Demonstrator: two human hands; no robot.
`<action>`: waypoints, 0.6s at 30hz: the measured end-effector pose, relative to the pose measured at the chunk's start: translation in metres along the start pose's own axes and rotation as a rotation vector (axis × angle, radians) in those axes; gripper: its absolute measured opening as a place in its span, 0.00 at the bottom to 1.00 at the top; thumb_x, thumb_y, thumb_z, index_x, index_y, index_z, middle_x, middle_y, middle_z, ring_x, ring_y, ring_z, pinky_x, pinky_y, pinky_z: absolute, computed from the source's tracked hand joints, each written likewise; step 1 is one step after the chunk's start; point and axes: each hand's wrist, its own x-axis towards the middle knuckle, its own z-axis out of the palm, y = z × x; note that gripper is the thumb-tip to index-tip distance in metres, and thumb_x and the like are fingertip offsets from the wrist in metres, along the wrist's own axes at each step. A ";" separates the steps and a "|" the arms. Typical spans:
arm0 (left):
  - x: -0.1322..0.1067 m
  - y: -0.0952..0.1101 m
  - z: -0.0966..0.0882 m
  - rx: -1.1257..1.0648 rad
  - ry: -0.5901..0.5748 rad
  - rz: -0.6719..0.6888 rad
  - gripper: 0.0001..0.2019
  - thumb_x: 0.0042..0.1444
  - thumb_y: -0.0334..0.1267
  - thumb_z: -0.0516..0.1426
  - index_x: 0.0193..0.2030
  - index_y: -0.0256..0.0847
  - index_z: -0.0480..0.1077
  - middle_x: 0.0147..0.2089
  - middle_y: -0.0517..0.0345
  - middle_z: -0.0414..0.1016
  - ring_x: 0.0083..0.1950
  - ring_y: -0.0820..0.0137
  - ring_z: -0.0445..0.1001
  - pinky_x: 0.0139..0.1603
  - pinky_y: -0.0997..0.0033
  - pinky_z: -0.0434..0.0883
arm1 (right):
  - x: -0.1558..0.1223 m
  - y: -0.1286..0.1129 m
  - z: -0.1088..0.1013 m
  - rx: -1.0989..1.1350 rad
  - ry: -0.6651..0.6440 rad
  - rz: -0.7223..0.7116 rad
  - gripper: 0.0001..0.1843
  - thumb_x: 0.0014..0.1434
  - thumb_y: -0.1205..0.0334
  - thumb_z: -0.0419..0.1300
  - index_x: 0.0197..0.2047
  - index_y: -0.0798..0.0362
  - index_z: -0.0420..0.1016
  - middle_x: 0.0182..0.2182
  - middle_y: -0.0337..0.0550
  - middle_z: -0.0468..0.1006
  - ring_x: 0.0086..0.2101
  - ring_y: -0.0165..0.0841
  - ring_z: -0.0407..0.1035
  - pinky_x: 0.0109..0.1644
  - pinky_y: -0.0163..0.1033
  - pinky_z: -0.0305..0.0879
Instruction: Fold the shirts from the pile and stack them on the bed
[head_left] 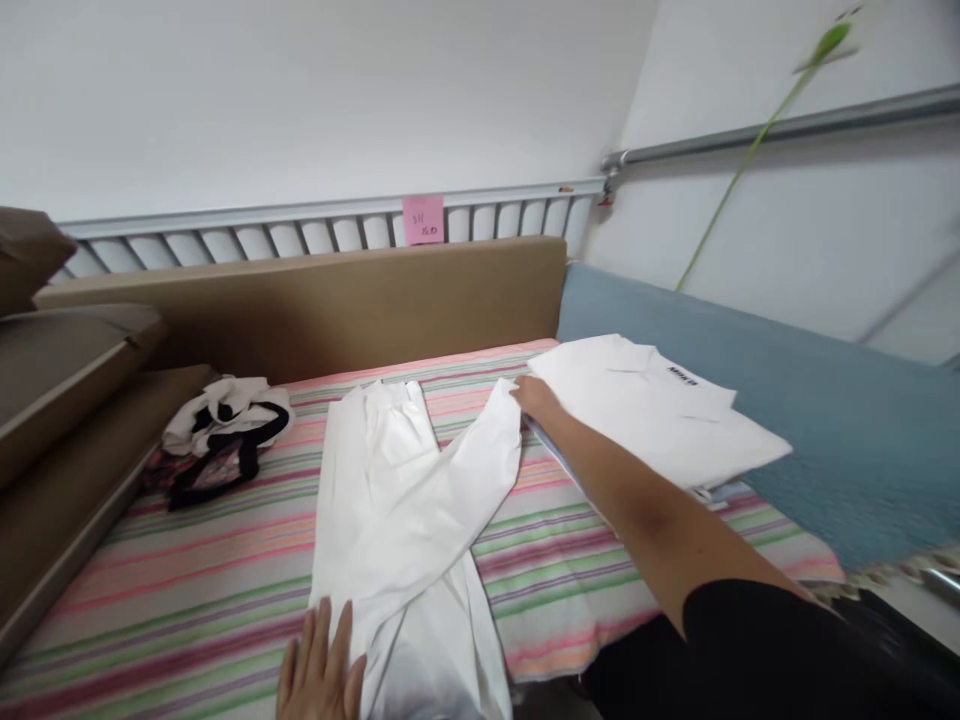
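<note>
White trousers lie spread on a striped bed sheet, one leg angled out to the right. My left hand rests flat and open on the sheet at the waist end, fingers touching the white cloth. My right hand reaches far forward and is closed on the end of the angled trouser leg, beside a stack of folded white shirts; its fingers are mostly hidden by the cloth.
A crumpled black-and-white garment lies at the left. A brown headboard runs across the back, brown cushions stack at left. A blue blanket covers the right side. A pink note hangs on the rail.
</note>
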 end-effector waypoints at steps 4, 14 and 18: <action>0.001 0.015 -0.026 -0.244 0.042 -0.110 0.23 0.59 0.42 0.49 0.61 0.43 0.60 0.65 0.46 0.58 0.66 0.55 0.54 0.62 0.50 0.56 | 0.000 -0.022 -0.009 0.348 -0.115 0.047 0.15 0.59 0.67 0.58 0.50 0.56 0.69 0.26 0.39 0.75 0.25 0.29 0.70 0.33 0.38 0.70; -0.008 0.051 -0.048 -0.929 -0.119 -0.637 0.24 0.48 0.55 0.58 0.45 0.38 0.70 0.46 0.46 0.74 0.47 0.58 0.73 0.51 0.60 0.70 | -0.014 -0.113 -0.005 0.946 -0.282 0.001 0.12 0.57 0.80 0.49 0.40 0.62 0.69 0.30 0.47 0.75 0.31 0.28 0.74 0.37 0.32 0.74; -0.001 0.052 -0.044 -0.960 -0.058 -0.682 0.24 0.43 0.55 0.61 0.41 0.40 0.70 0.40 0.48 0.75 0.41 0.58 0.75 0.45 0.63 0.73 | -0.004 -0.146 0.030 0.967 -0.252 -0.016 0.21 0.51 0.86 0.45 0.44 0.63 0.67 0.33 0.47 0.75 0.33 0.29 0.75 0.39 0.34 0.74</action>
